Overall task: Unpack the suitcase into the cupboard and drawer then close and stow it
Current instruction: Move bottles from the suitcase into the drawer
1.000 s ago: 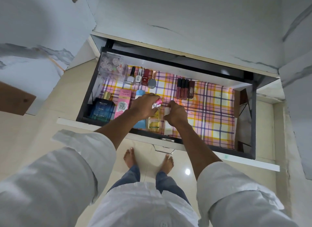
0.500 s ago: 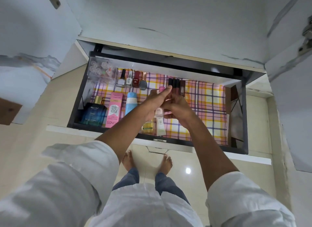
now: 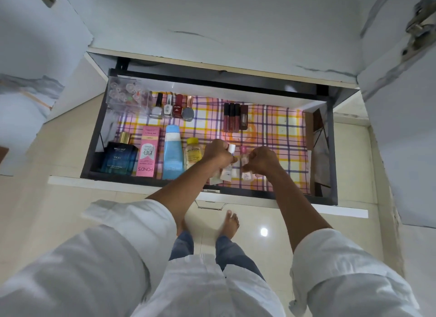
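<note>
Reading labels: the dark blue glass perfume bottle with a gold cap point(image 3: 119, 157) says "BELLA VITA" and "SKAI"; the flat pink carton point(image 3: 148, 151) says "POND'S" and "BB+ CREAM", seen upside down; the clear bottle of yellow liquid with a yellow cap point(image 3: 193, 153) says "GARNIER".
Drawer: the open black-framed drawer point(image 3: 94, 137) sits pulled out under the pale cupboard, lined with a glossy pink, yellow and purple checked sheet point(image 3: 278, 132).
Front row: perfume, carton, a light blue plastic tube with a white cap point(image 3: 172, 151) and the yellow bottle lie side by side, caps toward the back.
Back row: a clear plastic box of small round-capped bottles point(image 3: 127, 99) in the back left corner, then 4 upright nail polish bottles point(image 3: 173, 106), then 4 dark red lip colour tubes point(image 3: 234, 117) packed together.
Left hand: the left hand point(image 3: 218, 151) has its fingers curled round a small white-capped tube point(image 3: 230, 162), low over the front edge.
Right hand: the right hand point(image 3: 263, 161) has its fingers curled, pinching a small pale bottle with a pink cap point(image 3: 244, 159); print too blurred to read.
Suitcase: out of view.
</note>
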